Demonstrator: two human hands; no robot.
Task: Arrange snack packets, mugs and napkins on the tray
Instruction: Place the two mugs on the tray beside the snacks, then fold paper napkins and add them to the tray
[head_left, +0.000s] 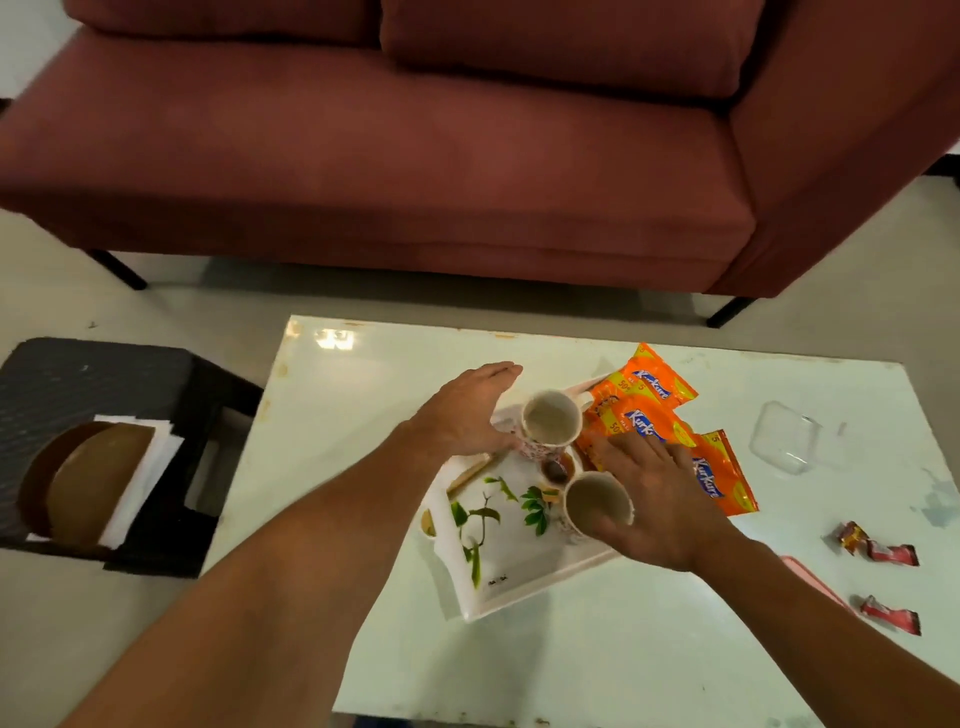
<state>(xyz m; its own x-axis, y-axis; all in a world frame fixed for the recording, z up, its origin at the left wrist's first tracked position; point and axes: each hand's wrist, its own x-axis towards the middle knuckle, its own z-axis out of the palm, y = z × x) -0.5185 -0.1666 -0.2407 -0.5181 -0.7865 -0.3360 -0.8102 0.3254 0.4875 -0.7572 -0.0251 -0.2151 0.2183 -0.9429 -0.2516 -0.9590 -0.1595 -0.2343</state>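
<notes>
Already both mugs stand on the tray (498, 587): my left hand (467, 415) cups the far mug (550, 422) with fingers spread wide, and my right hand (654, 499) wraps loosely round the near mug (597, 506), its fingers reaching onto the orange snack packets (660, 415). Those packets lie fanned over the tray's right rim, partly on the tray and partly on the surface (363, 395). I judge the mugs placed, the packets half settled, and the napkins still to come; I see none on the tray. Two small red wrappers (883, 551) and a clear plastic lid (787, 439) lie well apart on the right. Open room remains on the tray's leaf-printed near half, and the surface's left side offers space for moving.
</notes>
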